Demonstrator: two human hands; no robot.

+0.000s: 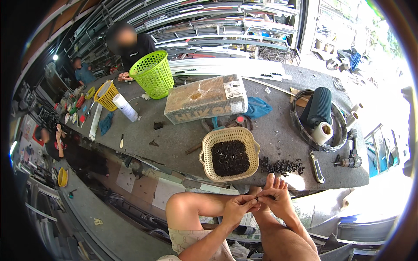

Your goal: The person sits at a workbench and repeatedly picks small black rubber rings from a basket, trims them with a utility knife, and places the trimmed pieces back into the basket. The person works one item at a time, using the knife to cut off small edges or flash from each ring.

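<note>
My left hand [237,208] and my right hand [275,196] meet just below the workbench's near edge, fingertips pinched together on a small black part [259,200]. Directly above them on the grey bench [174,139] stands a cream plastic basket [208,150] filled with small black parts [230,157]. A loose heap of the same black parts [282,165] lies on the bench to the basket's right, close to my right hand. My bare knee [183,206] shows to the left of the hands.
A cardboard box [204,102], blue cloth [257,108], green basket [152,74], yellow basket [106,95] and white roll [125,107] sit farther back. At right lie a black roll in coiled strip [318,108], a utility knife [316,166] and a drill [350,158]. People stand at the far left.
</note>
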